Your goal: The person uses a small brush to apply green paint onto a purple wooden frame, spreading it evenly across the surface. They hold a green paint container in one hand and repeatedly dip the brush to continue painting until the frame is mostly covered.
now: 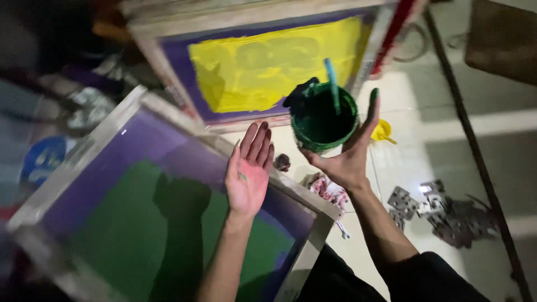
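1. The wooden-framed purple mesh printing screen (pixel 140 207) already carries a wide green ink patch; it lies low and left.
2. A yellow-inked framed screen (pixel 268 67) leans just beyond it.
3. The round green-smeared ink tub (pixel 323 120), stick inside, sits gripped in the right hand (pixel 344 159), beside the screen's far corner.
4. The left hand (pixel 249 170) hovers spread, palm up, empty, above the screen's edge; no pour shows.

Paint tub (pixel 323 120): round, green-smeared, open, upright, held aloft by the right hand (pixel 342 162). Blue stirring stick (pixel 333 84) stands tilted inside, above the floor.
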